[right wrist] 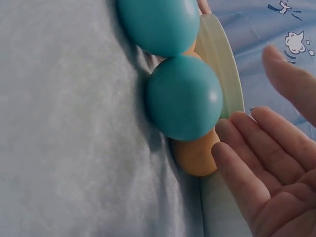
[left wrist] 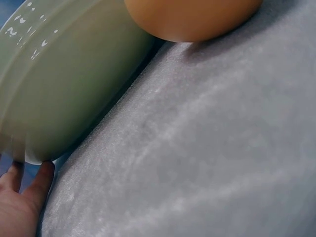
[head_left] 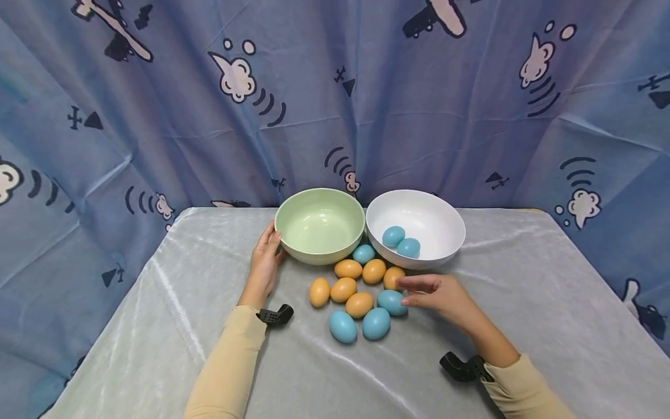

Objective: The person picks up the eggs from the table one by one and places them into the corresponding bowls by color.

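My left hand (head_left: 263, 265) touches the left side of a light green bowl (head_left: 320, 256), which holds nothing. In the left wrist view, fingertips (left wrist: 46, 170) rest against the bowl's lower wall. My right hand (head_left: 445, 299) hovers with fingers extended and thumb apart, palm empty in the right wrist view. Closest to its fingertips are a blue egg (head_left: 390, 302) and an orange egg (head_left: 392, 278) on the table. Beside the green bowl, a white bowl (head_left: 445, 233) contains two blue eggs (head_left: 394, 236).
Several orange eggs (head_left: 344, 290) and blue eggs (head_left: 342, 326) lie clustered before the bowls. One blue egg (head_left: 363, 254) sits close between the two bowls. A grey-white cloth (head_left: 173, 326) covers the table; a patterned blue curtain (head_left: 309, 105) hangs behind it.
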`<state>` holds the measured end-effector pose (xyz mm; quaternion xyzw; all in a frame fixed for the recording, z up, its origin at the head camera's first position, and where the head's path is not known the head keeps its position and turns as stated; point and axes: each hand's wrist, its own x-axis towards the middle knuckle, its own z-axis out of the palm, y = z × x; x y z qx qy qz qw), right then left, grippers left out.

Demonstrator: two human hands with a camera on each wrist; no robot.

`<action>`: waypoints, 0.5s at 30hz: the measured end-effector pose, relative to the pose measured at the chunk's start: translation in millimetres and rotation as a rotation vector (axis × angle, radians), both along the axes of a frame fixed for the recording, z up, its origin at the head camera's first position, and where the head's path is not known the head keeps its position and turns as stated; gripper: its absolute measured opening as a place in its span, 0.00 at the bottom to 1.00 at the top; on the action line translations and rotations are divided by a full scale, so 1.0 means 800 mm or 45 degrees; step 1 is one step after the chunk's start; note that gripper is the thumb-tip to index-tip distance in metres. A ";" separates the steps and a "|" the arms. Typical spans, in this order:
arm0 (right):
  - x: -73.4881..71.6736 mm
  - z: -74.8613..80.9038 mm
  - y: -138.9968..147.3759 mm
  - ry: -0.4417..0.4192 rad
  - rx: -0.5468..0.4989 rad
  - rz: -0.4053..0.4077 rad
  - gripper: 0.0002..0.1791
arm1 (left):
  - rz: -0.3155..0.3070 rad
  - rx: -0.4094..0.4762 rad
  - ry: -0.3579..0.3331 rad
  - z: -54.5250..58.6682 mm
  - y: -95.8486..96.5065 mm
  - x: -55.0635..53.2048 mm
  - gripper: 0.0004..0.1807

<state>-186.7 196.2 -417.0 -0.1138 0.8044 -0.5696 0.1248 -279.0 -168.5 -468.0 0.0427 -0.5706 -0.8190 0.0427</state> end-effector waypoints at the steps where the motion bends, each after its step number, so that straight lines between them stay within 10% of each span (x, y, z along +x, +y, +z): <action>1: 0.000 0.000 0.000 -0.002 0.004 0.000 0.29 | 0.000 0.001 0.001 0.000 0.000 0.000 0.32; 15: -0.005 -0.010 0.001 -0.036 0.030 0.031 0.30 | -0.021 -0.001 0.004 0.001 -0.002 -0.001 0.32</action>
